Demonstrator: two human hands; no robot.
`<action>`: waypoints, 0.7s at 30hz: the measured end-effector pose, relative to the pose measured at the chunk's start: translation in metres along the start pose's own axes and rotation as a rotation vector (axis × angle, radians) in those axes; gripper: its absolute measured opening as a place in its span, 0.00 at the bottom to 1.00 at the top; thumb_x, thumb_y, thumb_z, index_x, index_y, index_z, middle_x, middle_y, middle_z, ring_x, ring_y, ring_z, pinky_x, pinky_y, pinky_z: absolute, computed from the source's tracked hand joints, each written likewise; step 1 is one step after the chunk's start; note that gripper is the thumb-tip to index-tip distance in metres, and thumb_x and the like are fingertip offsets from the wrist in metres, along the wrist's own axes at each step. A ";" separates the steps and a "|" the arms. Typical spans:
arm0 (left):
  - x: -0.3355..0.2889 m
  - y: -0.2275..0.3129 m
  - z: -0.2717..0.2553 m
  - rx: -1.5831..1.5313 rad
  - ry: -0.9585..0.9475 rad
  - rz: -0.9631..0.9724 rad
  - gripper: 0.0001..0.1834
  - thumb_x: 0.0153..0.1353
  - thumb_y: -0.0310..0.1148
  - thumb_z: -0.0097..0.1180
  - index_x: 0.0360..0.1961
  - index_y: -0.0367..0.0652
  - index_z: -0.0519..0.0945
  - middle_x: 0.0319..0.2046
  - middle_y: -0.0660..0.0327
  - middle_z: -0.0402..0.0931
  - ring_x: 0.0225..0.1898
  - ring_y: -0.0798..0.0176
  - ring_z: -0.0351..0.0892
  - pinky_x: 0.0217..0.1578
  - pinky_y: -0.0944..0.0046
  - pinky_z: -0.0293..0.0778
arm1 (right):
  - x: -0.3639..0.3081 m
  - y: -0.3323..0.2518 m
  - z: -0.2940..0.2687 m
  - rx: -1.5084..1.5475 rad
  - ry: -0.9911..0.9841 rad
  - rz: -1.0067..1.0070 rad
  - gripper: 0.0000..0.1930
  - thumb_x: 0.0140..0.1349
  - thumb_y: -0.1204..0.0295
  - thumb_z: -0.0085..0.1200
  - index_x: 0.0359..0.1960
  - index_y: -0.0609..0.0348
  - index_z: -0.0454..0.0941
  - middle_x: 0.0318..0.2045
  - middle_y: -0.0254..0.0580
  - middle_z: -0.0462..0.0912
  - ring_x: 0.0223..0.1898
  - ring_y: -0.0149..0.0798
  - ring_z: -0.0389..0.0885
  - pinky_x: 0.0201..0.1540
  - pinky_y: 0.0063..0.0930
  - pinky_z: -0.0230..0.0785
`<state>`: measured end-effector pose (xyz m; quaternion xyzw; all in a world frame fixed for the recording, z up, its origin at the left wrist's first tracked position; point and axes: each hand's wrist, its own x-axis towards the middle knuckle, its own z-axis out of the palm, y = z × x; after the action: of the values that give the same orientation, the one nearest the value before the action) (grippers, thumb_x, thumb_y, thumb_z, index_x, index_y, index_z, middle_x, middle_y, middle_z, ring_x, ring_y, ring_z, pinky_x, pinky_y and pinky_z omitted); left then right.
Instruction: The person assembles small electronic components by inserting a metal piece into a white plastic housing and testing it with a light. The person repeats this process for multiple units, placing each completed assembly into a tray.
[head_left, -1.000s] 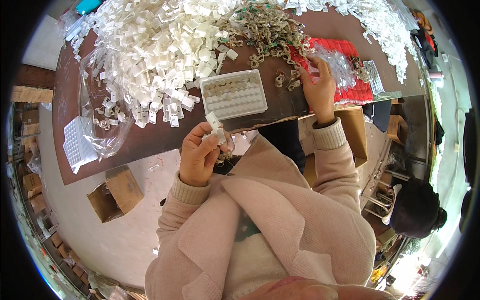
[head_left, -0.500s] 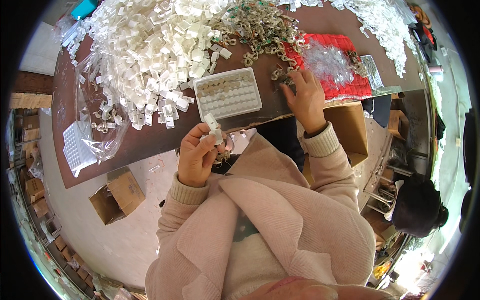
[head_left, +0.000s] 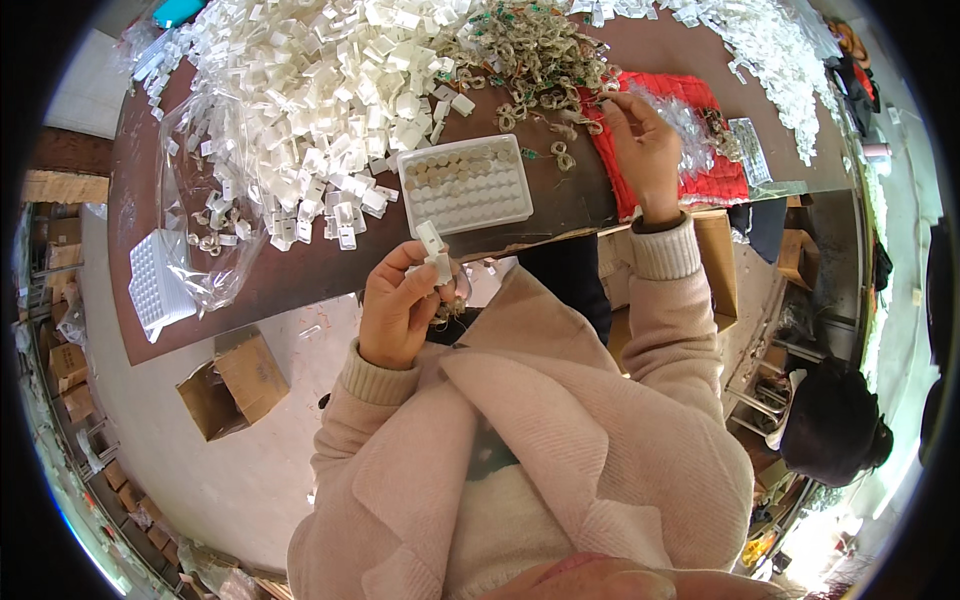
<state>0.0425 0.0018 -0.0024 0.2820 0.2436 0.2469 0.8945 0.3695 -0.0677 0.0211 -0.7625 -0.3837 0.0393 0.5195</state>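
My left hand [head_left: 398,305] is closed in front of the table's near edge. White plastic housings [head_left: 431,240] stick up between its thumb and fingers, and a small coil of wire [head_left: 448,308] hangs beneath. Further right, my right hand [head_left: 645,150] reaches over the red cloth [head_left: 712,190]. Its thumb and forefinger are pinched together beside the pile of coiled wires [head_left: 530,55]; what they hold, if anything, is too small to make out. Between the hands lies a loose wire coil with a green end [head_left: 560,155]. A white tray [head_left: 522,214] holds rows of small round pieces.
A large heap of white housings [head_left: 290,90] covers the table's left and back. Clear plastic pieces [head_left: 683,125] lie on the red cloth. A clear bag [head_left: 215,285] and white dimpled trays [head_left: 158,285] are at left. An open cardboard box [head_left: 235,385] stands on the floor.
My right hand has moved up and right, from the loose wire coil to the far left edge of the red cloth. My left hand has stayed nearly still with its housings.
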 end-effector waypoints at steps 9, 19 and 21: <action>0.000 0.005 0.006 -0.031 -0.032 0.012 0.13 0.66 0.27 0.58 0.50 0.33 0.76 0.36 0.53 0.81 0.25 0.73 0.74 0.23 0.79 0.62 | -0.011 -0.033 0.003 1.216 -0.230 0.238 0.12 0.72 0.77 0.44 0.54 0.63 0.75 0.40 0.41 0.83 0.43 0.31 0.82 0.50 0.24 0.74; -0.001 0.007 0.018 -0.128 -0.053 0.171 0.12 0.65 0.24 0.60 0.49 0.34 0.77 0.46 0.54 0.81 0.36 0.70 0.80 0.36 0.71 0.79 | -0.091 -0.107 0.034 0.235 -0.540 -0.240 0.16 0.59 0.82 0.63 0.50 0.62 0.79 0.37 0.45 0.85 0.32 0.40 0.86 0.35 0.27 0.78; -0.003 0.006 0.018 -0.115 -0.038 0.187 0.14 0.64 0.26 0.61 0.49 0.34 0.77 0.44 0.55 0.81 0.34 0.70 0.80 0.35 0.72 0.79 | -0.095 -0.107 0.039 0.220 -0.525 -0.343 0.16 0.57 0.82 0.63 0.48 0.62 0.80 0.38 0.47 0.85 0.33 0.42 0.86 0.35 0.27 0.78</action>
<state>0.0490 -0.0021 0.0153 0.2563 0.1848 0.3377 0.8867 0.2271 -0.0796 0.0592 -0.5902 -0.6206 0.1875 0.4811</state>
